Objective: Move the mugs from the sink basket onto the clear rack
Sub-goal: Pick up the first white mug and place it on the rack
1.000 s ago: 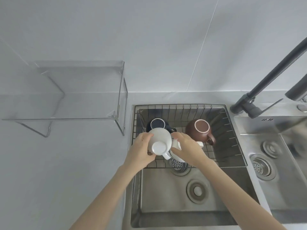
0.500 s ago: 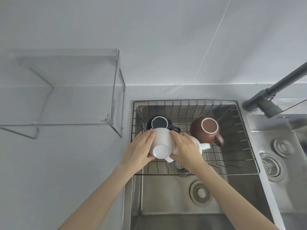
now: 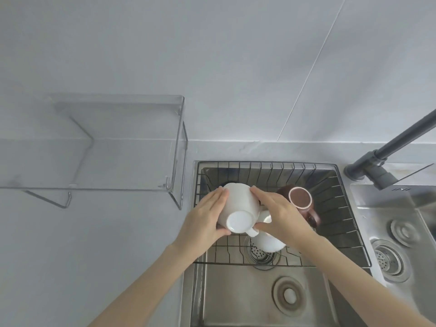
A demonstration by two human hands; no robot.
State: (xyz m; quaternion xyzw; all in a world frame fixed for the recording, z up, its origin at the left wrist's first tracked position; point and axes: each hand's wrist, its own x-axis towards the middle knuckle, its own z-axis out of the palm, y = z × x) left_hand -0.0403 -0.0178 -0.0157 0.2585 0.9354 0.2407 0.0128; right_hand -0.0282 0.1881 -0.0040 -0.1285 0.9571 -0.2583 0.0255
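Over the sink basket (image 3: 349,208), both hands clasp a white mug (image 3: 238,208); brown mug (image 3: 300,199) inside.

Two hands lift a white mug over the sink basket.

The left hand (image 3: 204,219) and the right hand (image 3: 284,215) press on the two sides of the white mug (image 3: 238,208), and its flat bottom faces us. Under it sits the wire sink basket (image 3: 349,223) on the steel sink (image 3: 236,300). A second white mug (image 3: 269,241) lies below the right hand. A brown mug (image 3: 300,199) sits just beside it, bottom up. The clear rack (image 3: 118,142) stands on the grey bench (image 3: 94,244), to the left. A dark tap (image 3: 387,149) is on the right.
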